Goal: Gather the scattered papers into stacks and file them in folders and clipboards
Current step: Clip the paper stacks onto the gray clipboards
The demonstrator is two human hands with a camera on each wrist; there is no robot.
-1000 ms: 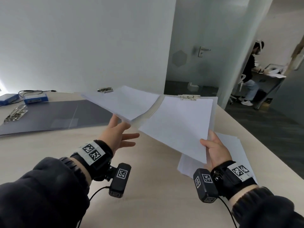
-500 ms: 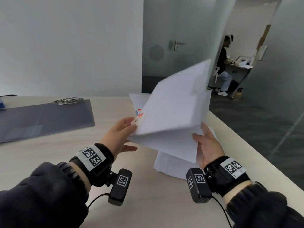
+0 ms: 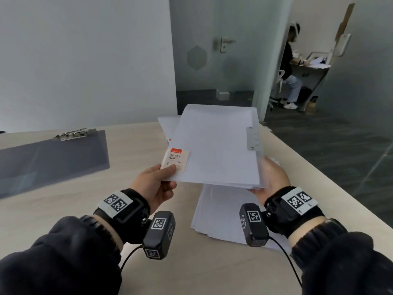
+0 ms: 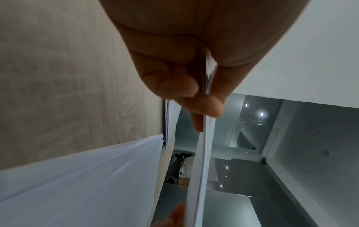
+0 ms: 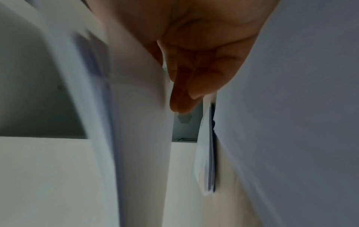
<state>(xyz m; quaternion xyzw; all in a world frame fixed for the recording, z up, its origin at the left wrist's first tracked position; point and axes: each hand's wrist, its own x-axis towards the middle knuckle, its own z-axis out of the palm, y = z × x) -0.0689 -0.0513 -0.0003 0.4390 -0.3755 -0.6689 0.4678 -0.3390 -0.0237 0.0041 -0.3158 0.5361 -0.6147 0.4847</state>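
Left hand (image 3: 156, 184) pinches the folder (image 3: 214, 145) at its labelled corner, right hand (image 3: 271, 177) cups the other side, above the paper stack (image 3: 214, 213) on the surface (image 3: 63, 209). Should keep edges squared w/ both grips firm.

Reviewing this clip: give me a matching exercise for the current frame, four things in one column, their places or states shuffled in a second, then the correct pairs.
Things:
1. clear folder
2. grey clipboard
3. loose paper stack
4. product label

Places or states:
A. lying on the table under the raised folder
B. held above the table by the left hand and right hand
C. flat on the table, far left, untouched
D. under the left thumb, at the folder's near left corner

Pairs: 1-B, 2-C, 3-A, 4-D
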